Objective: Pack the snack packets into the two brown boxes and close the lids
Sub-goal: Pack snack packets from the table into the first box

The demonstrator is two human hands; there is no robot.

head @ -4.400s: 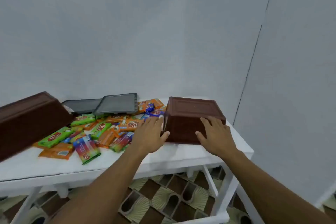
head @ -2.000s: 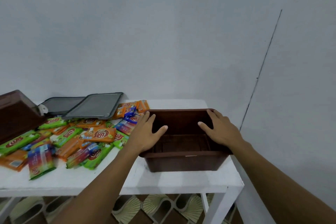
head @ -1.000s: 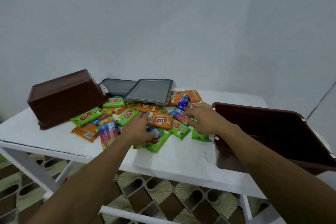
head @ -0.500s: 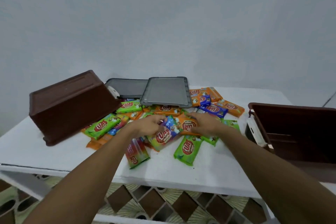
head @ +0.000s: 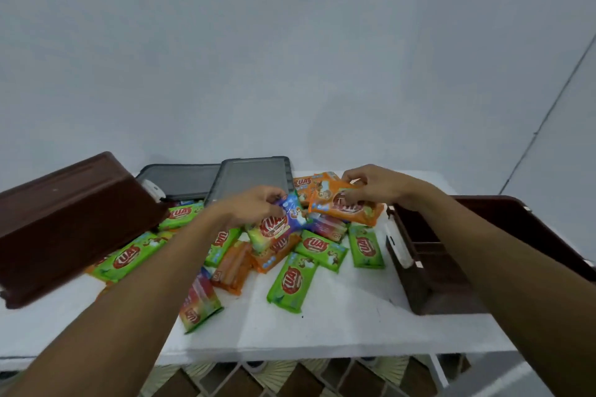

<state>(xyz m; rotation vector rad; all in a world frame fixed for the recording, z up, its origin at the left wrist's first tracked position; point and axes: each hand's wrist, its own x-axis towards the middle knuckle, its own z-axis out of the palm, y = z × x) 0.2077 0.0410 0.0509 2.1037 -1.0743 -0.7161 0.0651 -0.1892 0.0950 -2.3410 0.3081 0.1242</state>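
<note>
A heap of green, orange and multicolour snack packets [head: 292, 279] lies in the middle of the white table [head: 338, 329]. My left hand [head: 250, 208] is shut on a blue and green packet [head: 277, 226], lifted above the heap. My right hand [head: 379, 185] is shut on an orange packet [head: 346, 205], held up near the left edge of the open brown box [head: 432, 277] at the right. A second brown box [head: 64, 222] rests upside down and tilted at the left. Two grey lids [head: 251, 176] lie at the back.
The table's front edge runs across the lower part of the view, with a patterned floor [head: 290, 380] below. A plain wall rises just behind the table, and another wall stands close on the right.
Both hands have each taken hold of a packet and raised it off the heap. The right hand has moved to the right, toward the open box.
</note>
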